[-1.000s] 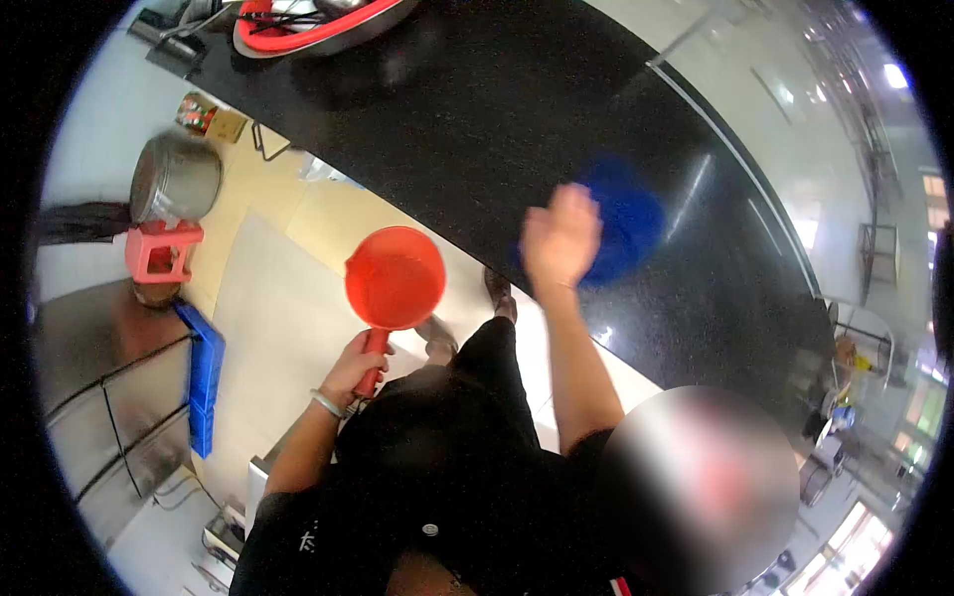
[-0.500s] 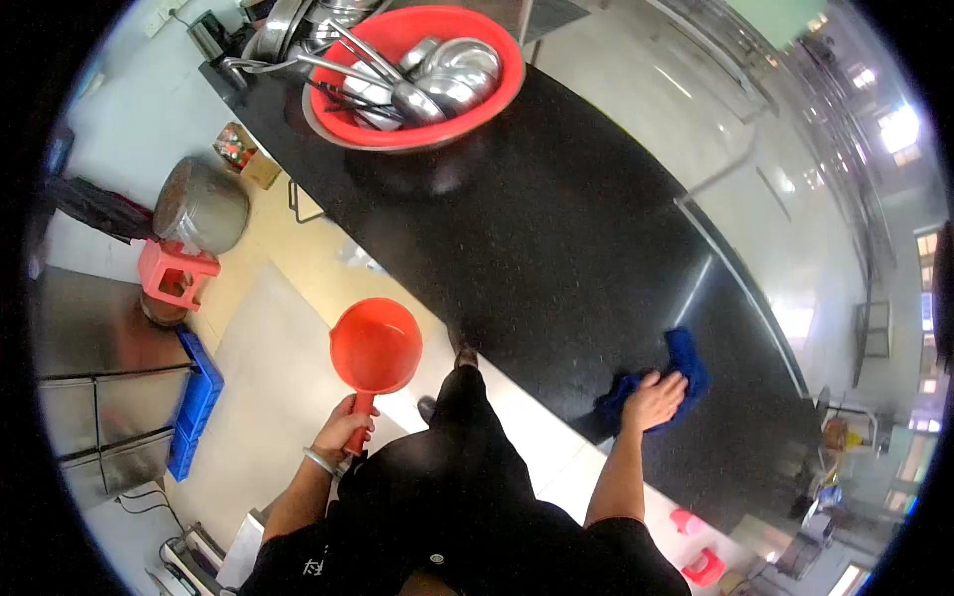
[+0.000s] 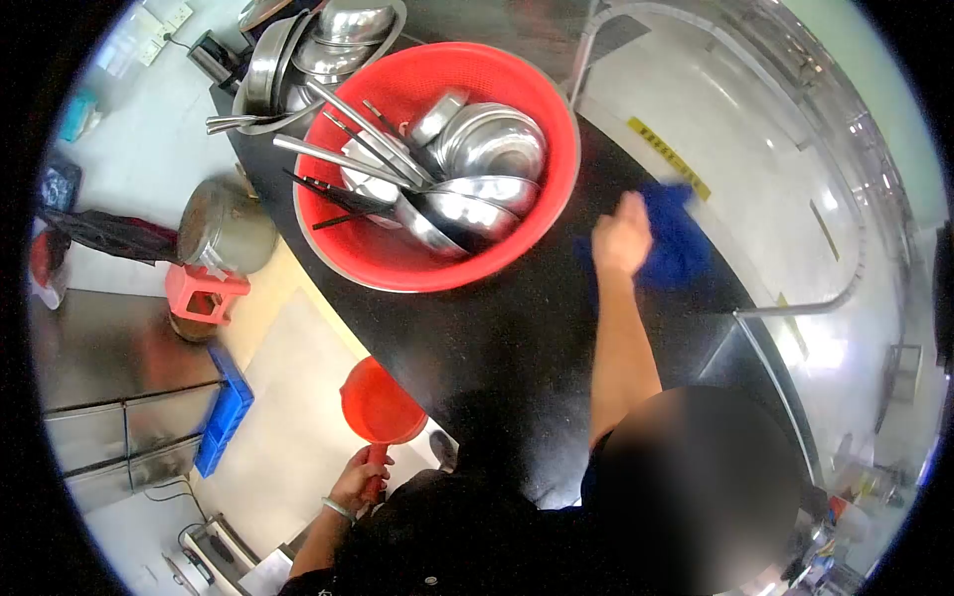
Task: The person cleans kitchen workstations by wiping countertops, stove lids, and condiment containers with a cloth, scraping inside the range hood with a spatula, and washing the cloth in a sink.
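Note:
My left hand (image 3: pixel 360 481) is wrapped round the handle of a red dipper (image 3: pixel 382 401), held beside the counter's front edge, over the floor. On the black counter (image 3: pixel 497 338), my right hand (image 3: pixel 623 236) presses on a blue cloth (image 3: pixel 676 238), its fingers blurred and bent on the cloth's left part. To the left of that hand stands a red basket (image 3: pixel 348 260) in a metal basin, filled with steel bowls (image 3: pixel 497 149), ladles and black chopsticks.
More steel bowls (image 3: pixel 343 40) are stacked at the counter's far left corner. A curved metal rail (image 3: pixel 815 309) runs along the right side. On the floor are a large pot (image 3: pixel 234 228), a pink stool (image 3: pixel 204 290) and a blue crate (image 3: pixel 227 412).
My right hand and the cloth have moved up the counter, towards its far edge. The red basket now shows fully and nearer. My left hand still holds the dipper.

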A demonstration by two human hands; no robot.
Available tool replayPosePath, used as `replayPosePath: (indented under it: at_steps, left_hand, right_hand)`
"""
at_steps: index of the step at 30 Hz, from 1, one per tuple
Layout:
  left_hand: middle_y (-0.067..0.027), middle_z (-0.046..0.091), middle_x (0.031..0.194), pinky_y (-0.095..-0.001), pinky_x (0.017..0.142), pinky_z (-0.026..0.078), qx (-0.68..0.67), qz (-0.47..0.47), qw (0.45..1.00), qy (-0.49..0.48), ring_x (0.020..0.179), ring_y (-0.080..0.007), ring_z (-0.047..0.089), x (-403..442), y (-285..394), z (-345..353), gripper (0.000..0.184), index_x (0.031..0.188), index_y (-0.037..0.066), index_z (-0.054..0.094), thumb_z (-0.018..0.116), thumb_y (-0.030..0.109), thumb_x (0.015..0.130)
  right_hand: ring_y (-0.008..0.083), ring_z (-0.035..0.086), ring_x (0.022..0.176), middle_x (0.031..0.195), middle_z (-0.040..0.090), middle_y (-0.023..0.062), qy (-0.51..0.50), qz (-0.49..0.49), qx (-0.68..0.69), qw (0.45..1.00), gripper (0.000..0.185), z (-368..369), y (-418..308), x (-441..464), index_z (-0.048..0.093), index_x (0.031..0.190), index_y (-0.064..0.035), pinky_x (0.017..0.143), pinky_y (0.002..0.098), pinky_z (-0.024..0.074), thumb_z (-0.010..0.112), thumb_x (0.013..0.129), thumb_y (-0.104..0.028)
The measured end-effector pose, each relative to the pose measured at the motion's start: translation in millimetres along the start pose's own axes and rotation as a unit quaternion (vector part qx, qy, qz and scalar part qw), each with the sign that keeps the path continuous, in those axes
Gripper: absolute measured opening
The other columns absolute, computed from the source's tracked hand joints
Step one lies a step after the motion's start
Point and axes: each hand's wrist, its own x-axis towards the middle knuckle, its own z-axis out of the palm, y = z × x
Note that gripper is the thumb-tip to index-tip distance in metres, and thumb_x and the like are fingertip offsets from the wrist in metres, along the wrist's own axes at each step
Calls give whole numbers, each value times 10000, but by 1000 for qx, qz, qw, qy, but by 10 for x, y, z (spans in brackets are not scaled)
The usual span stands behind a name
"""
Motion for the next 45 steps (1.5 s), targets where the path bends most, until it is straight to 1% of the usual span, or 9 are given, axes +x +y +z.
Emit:
replayPosePath:
  at_steps: [4,7,11,13,17,22,29,32,45]
  left_hand:
    - [-101,599,1049,-269,612,536,-13,14,1000,1,751,-149,606,-36,33,-86,509,1282,2,469,621,105,808]
    - [-96,610,1045,-249,630,521,16,-13,1000,1,779,-128,609,-171,282,-14,483,1266,-18,491,619,174,841]
    - [-92,599,1021,-258,580,512,-11,9,1000,-13,752,-156,590,41,245,-286,635,1371,-8,381,622,81,791]
    - [-83,595,1008,-254,576,505,-3,32,999,-30,749,-148,584,130,297,-436,649,1379,-7,367,625,87,791]
    - [-60,547,990,-261,614,498,-36,54,995,-81,778,-129,563,201,459,-747,694,1412,43,320,625,69,790]
    - [-54,550,944,-261,621,492,-56,43,991,-118,734,-128,546,375,552,-1530,603,1331,33,372,613,44,778]
    - [-94,609,956,-250,492,487,-29,92,994,-56,680,-130,585,167,959,-3110,587,1294,-7,429,649,99,760]
    - [-96,595,1051,-255,615,541,-58,112,992,-18,752,-124,596,128,1083,-3684,575,1302,-12,424,638,77,776]
    - [-93,591,1058,-273,606,544,-137,129,982,19,743,-132,591,530,2215,-4796,521,1276,-2,460,596,119,788]
  right_hand:
    - [370,634,888,974,668,171,-144,-97,145,974,154,194,-712,-71,652,897,-51,788,482,507,599,798,-156]
    - [356,630,917,936,676,173,-248,-134,158,946,117,-278,-1036,-584,666,867,-58,800,467,500,611,787,-123]
    - [318,512,1240,1271,604,87,-356,-248,208,877,556,-1276,-1047,-1511,603,1247,-45,997,456,403,560,696,11]
    - [351,484,1262,1321,556,157,-393,-230,276,846,558,-1669,-795,-1862,563,1289,-21,1020,465,394,519,736,33]
    - [460,437,1260,1437,386,294,-215,-91,59,971,600,-1873,-793,-2108,453,1394,-19,1047,540,357,543,812,-132]
    - [390,514,1205,1381,515,187,-142,25,-108,984,486,-1228,-1016,-2366,554,1325,-63,1005,497,402,485,847,-121]
    - [395,533,1173,1343,546,188,-124,-4,-30,992,443,-539,-3482,-2316,594,1259,-32,999,472,425,493,831,22]
    - [405,527,1191,1321,549,232,-100,2,6,995,400,-139,-4074,-2139,593,1231,17,1012,461,432,488,845,34]
    - [357,509,1235,1378,519,185,-90,0,84,992,334,2109,-6510,-951,584,1219,17,1064,420,392,500,903,-50]
